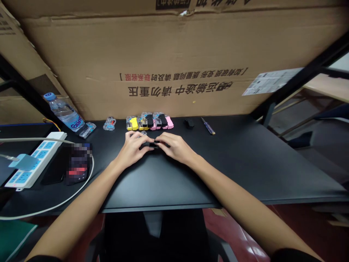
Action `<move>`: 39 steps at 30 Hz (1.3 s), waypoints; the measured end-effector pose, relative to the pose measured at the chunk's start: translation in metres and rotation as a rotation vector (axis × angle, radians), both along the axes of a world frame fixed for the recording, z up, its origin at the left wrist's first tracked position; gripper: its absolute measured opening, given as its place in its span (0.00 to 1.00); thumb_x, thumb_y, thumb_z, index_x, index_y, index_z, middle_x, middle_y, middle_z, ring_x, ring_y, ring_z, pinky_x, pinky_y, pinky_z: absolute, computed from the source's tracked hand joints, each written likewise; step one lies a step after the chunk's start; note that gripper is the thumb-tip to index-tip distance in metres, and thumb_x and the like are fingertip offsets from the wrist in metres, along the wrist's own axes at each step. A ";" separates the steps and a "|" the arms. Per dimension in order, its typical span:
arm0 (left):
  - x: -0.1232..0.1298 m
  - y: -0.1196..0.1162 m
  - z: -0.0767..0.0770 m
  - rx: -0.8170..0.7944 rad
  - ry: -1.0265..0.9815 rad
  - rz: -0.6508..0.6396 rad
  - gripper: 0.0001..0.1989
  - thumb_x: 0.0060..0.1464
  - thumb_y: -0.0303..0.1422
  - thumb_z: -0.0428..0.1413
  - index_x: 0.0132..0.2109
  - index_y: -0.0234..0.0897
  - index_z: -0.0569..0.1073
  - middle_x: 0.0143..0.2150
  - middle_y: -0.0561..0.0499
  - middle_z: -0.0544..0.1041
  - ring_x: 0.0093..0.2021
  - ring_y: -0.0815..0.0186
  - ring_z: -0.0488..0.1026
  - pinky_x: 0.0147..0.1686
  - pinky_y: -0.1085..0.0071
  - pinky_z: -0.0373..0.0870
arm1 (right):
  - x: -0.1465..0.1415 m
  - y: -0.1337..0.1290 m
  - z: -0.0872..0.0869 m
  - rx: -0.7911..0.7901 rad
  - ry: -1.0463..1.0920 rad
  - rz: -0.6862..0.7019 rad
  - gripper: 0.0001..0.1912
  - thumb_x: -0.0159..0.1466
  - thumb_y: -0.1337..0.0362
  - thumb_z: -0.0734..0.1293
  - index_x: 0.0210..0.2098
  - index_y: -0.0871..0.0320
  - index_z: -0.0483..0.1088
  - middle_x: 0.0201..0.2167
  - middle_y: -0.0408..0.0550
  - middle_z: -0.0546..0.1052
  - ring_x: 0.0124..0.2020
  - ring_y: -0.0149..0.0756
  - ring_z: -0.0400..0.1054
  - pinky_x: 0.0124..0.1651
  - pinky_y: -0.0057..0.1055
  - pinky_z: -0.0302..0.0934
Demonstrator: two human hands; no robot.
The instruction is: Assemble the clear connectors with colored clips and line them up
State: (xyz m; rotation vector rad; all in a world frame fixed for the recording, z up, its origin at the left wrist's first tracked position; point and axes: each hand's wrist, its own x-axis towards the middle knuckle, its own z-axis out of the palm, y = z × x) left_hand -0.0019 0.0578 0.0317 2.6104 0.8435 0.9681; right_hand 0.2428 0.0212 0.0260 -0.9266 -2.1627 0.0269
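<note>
Both hands meet over the middle of the black table [169, 182]. A small black part [153, 145] is pinched between the fingertips of my left hand [133, 148] and my right hand [176, 146]. Fingers cover much of it, so its shape is unclear. Just behind my left hand lies a small clear piece, partly hidden. Beyond the hands, against the cardboard, sit several small clear-and-coloured pieces with yellow [133, 123], black [148, 120] and pink [169, 123] parts. A separate black piece [189, 123] and a screwdriver [208, 126] lie to the right of them.
On the left are a water bottle [65, 112], clear packets [87, 130], another clear piece [109, 123], a white power strip [38, 160] with a blue plug, a phone [79, 163] and a looping white cable [89, 174]. A cardboard wall [169, 43] stands along the back edge.
</note>
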 end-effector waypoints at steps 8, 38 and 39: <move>0.001 -0.001 0.002 -0.031 0.003 0.011 0.11 0.64 0.34 0.69 0.52 0.44 0.81 0.49 0.51 0.85 0.51 0.59 0.78 0.63 0.55 0.59 | -0.002 -0.001 0.000 0.013 0.035 0.003 0.08 0.76 0.68 0.66 0.50 0.57 0.77 0.38 0.52 0.81 0.35 0.39 0.76 0.39 0.35 0.73; -0.003 0.002 0.004 -0.068 0.111 -0.084 0.15 0.75 0.38 0.56 0.62 0.43 0.78 0.53 0.46 0.85 0.54 0.58 0.77 0.63 0.55 0.59 | -0.005 -0.005 0.001 -0.070 0.207 -0.023 0.07 0.74 0.63 0.69 0.44 0.56 0.81 0.33 0.48 0.81 0.31 0.37 0.76 0.38 0.35 0.71; -0.003 0.002 0.004 -0.071 0.113 -0.080 0.15 0.75 0.38 0.56 0.62 0.44 0.78 0.53 0.46 0.85 0.54 0.58 0.77 0.63 0.55 0.59 | -0.005 -0.005 0.002 -0.074 0.206 -0.025 0.07 0.74 0.63 0.69 0.44 0.56 0.81 0.33 0.48 0.81 0.31 0.37 0.76 0.37 0.35 0.71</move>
